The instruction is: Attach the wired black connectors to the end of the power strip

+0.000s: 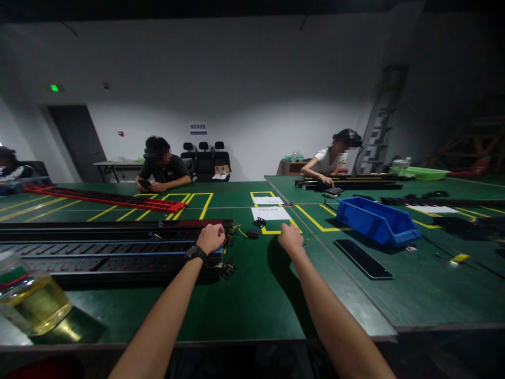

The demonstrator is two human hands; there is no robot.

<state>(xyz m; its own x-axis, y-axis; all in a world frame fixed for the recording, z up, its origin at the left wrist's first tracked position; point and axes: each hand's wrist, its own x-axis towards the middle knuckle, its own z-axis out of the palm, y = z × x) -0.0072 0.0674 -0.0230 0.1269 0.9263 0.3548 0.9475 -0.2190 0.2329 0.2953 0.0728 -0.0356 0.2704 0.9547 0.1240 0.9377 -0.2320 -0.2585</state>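
My left hand point(212, 238), below a dark wristwatch point(196, 253), is curled closed over the right end of long black rails point(118, 250) with blue strips and red dots. Its fingertips are hidden, so what it grips cannot be made out. Small black end pieces point(229, 269) and a yellow wire point(241, 231) stick out beside it. My right hand point(291, 239) is closed in a loose fist over the green table, apart from the rails; anything inside is hidden. Between the hands lie small black connectors point(253, 235), with a black bracket point(259, 222) beyond on white paper point(272, 213).
A bottle of yellow liquid point(35, 300) stands at the near left. To the right are a phone point(363, 259) and a blue bin point(376, 221). A red rack-like frame point(106, 197) lies at the far left. Two people point(163, 168) sit across the table, one handling parts.
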